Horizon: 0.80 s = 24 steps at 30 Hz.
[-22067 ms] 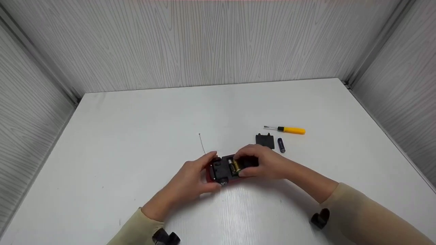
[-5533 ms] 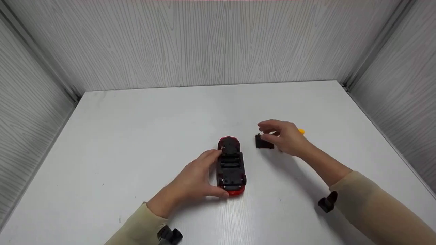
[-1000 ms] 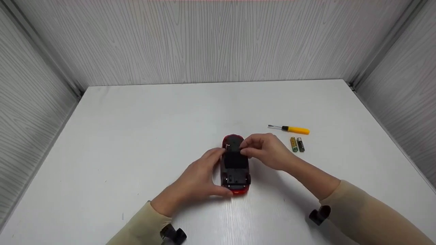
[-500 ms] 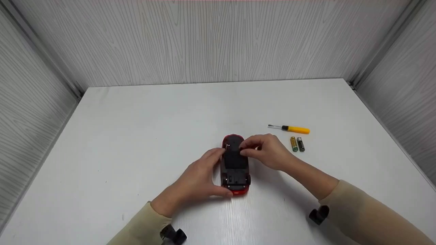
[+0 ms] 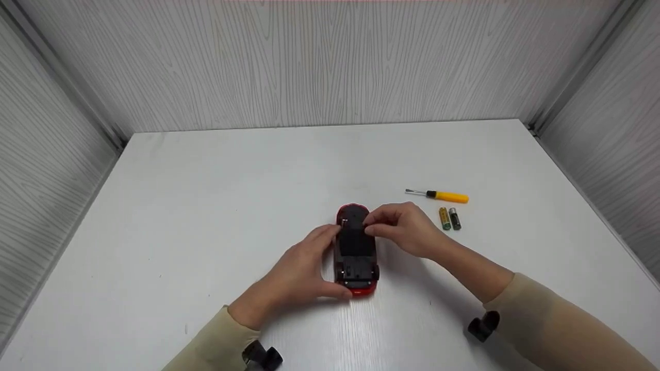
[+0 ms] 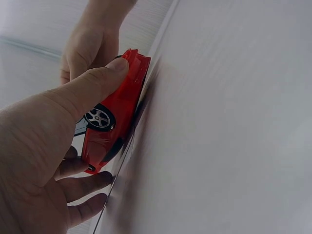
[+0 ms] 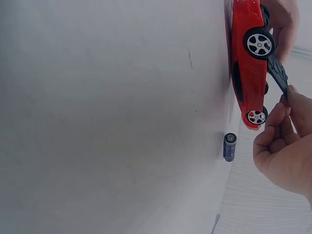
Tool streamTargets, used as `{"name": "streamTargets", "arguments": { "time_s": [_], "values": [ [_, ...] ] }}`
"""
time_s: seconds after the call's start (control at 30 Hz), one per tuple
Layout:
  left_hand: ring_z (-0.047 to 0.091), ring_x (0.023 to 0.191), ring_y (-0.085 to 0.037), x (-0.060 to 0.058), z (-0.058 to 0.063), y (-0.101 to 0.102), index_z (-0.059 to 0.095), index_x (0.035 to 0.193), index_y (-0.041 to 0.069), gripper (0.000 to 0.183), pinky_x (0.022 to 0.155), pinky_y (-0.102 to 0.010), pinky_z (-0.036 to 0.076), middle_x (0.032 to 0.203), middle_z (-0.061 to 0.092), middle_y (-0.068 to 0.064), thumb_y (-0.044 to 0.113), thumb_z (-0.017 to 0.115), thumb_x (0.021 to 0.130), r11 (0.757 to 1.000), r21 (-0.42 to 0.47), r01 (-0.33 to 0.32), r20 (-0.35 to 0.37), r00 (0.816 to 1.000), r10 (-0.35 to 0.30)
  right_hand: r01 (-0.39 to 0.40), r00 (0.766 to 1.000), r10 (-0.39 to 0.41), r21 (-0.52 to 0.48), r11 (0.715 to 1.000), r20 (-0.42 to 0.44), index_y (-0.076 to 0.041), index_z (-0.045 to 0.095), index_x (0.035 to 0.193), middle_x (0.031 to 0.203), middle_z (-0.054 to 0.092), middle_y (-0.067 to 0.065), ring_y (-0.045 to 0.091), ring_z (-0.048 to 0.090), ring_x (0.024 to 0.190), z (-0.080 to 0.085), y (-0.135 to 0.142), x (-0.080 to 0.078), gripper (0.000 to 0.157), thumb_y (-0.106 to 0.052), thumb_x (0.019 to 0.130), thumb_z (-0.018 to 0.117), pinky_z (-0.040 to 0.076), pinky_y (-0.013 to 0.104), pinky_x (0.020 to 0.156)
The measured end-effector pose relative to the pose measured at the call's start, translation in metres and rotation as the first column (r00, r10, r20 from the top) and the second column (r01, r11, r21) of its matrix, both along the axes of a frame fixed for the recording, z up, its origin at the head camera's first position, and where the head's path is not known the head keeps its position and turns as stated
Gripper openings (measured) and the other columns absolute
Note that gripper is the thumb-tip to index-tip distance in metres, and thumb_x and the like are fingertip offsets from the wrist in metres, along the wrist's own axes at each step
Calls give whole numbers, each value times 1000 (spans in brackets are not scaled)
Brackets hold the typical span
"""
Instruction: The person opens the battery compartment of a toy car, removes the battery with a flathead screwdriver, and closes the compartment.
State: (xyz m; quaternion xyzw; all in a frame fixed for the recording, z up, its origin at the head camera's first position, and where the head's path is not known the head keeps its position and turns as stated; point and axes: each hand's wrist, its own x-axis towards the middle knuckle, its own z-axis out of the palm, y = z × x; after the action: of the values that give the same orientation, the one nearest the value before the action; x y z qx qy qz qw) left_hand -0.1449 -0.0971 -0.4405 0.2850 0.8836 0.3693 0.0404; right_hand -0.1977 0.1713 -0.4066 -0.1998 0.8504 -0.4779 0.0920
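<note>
A red toy car (image 5: 358, 270) lies upside down on the table, its black underside up. My left hand (image 5: 301, 270) holds it from the left, thumb at the near end and fingers along the side; the left wrist view shows the thumb (image 6: 105, 78) over the red body. With thumb and fingertips, my right hand (image 5: 405, 229) pinches a black battery cover (image 7: 278, 73) by one edge. The cover slants up from the car's underside, its far edge low at the battery compartment, which it hides in the head view.
To the right lie two batteries, one gold and green (image 5: 444, 218) and one dark (image 5: 455, 218). Behind them is a screwdriver (image 5: 447, 197) with a yellow handle. A thin wire antenna (image 6: 109, 195) runs along the table beside the car. Wood-grain panels (image 5: 330, 67) enclose the table.
Earlier, batteries were in the car; later its compartment was bare and the cover lay on the table. Now the cover is at the car in my right hand. Hardly any movement over the last second.
</note>
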Motion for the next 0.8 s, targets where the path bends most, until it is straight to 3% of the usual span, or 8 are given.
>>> {"name": "streamTargets", "arguments": {
  "time_s": [0.37, 0.67, 0.8],
  "values": [
    [45, 145, -13, 0, 0, 0, 38, 165, 17, 117, 120, -39, 39, 166, 38, 4, 48, 99, 70, 1000, 1, -9, 9, 1000, 9, 5, 999, -4, -15, 1000, 36, -11, 81, 107, 96, 76, 1, 19, 66, 88, 4, 0, 1, 10, -13, 98, 78, 56, 30, 77],
    [45, 144, -10, 0, -1, 0, 39, 164, 19, 116, 119, -38, 39, 165, 39, 7, 48, 99, 69, 1000, 4, -9, 11, 1000, 9, 7, 997, -4, -43, 999, 74, -9, 80, 109, 98, 77, 3, 22, 66, 90, 3, 0, 1, 11, -13, 99, 76, 58, 43, 83],
    [44, 145, -9, 0, -1, 0, 39, 164, 20, 115, 120, -37, 39, 165, 39, 8, 48, 99, 70, 1000, 6, -10, 15, 1000, 10, 15, 997, -11, -45, 999, 76, -11, 80, 108, 97, 76, 3, 22, 66, 90, 1, 0, 1, 10, -13, 99, 76, 57, 43, 83]
  ]
}}
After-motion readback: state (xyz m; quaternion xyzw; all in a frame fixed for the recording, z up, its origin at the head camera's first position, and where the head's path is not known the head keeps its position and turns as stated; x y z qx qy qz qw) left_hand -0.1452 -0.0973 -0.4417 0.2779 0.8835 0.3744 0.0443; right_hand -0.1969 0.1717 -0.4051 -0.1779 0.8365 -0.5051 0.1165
